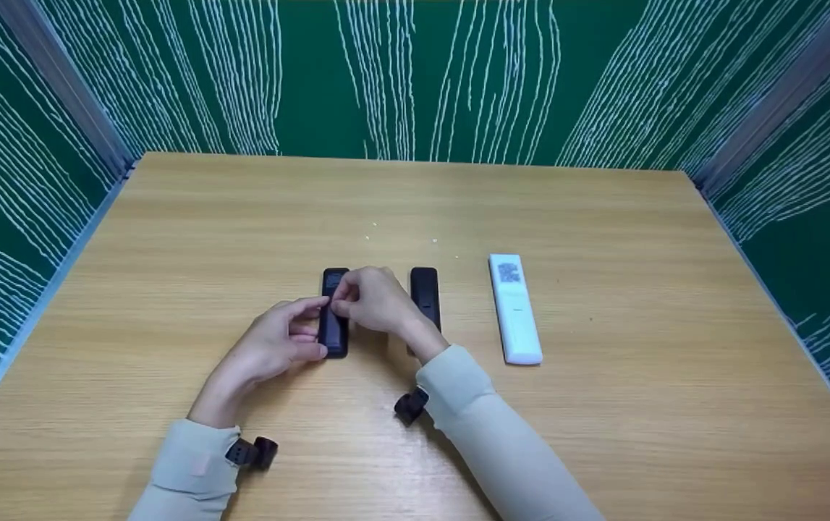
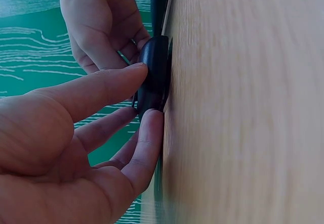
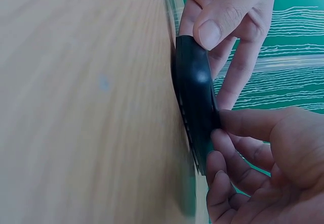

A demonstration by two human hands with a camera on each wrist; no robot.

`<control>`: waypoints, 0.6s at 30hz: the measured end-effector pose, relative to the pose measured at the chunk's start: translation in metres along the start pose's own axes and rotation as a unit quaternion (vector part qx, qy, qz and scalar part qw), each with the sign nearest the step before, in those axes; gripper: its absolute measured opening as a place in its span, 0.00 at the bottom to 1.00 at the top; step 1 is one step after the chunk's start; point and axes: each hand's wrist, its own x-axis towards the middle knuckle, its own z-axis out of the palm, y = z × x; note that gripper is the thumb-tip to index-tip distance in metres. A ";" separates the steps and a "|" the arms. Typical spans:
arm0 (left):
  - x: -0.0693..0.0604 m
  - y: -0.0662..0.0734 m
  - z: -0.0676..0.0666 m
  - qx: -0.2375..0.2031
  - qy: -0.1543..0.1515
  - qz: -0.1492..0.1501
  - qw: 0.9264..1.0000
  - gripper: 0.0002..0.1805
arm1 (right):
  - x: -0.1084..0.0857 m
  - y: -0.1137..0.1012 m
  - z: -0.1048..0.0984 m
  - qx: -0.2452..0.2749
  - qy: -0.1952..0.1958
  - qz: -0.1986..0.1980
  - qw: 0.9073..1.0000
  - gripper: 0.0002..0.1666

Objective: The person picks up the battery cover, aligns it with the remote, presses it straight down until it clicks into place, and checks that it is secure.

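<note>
A black remote control (image 1: pixel 333 336) lies on the table with its labelled back up. My left hand (image 1: pixel 270 344) holds it along its left side, thumb near the lower end and index finger higher up. In the left wrist view, thumb and fingers touch the end of the remote (image 2: pixel 156 67). My right hand (image 1: pixel 378 300) reaches over from the right and pinches at the remote's back with thumb and index finger. In the right wrist view, those fingertips meet on a thin dark edge, apparently the battery cover (image 3: pixel 216 117); the fingers partly hide it.
A second black remote control (image 1: pixel 425 289) lies just right, partly under my right wrist. Farther right lies a white remote control (image 1: pixel 517 318) with a printed code. Tiny white bits (image 1: pixel 435 240) are scattered behind them on the wooden table (image 1: pixel 675 376). Green patterned walls (image 1: pixel 313 79) surround it.
</note>
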 end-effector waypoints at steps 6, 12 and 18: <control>0.000 0.000 0.000 -0.003 -0.001 0.003 1.000 0.45 | 0.000 0.000 0.000 0.005 -0.003 0.002 1.000 0.04; 0.001 -0.001 0.000 -0.005 -0.002 0.003 1.000 0.45 | 0.001 0.001 0.000 0.007 -0.001 0.005 1.000 0.04; 0.001 -0.001 0.000 -0.008 -0.002 -0.003 1.000 0.45 | 0.000 0.001 0.000 0.007 0.002 0.003 1.000 0.05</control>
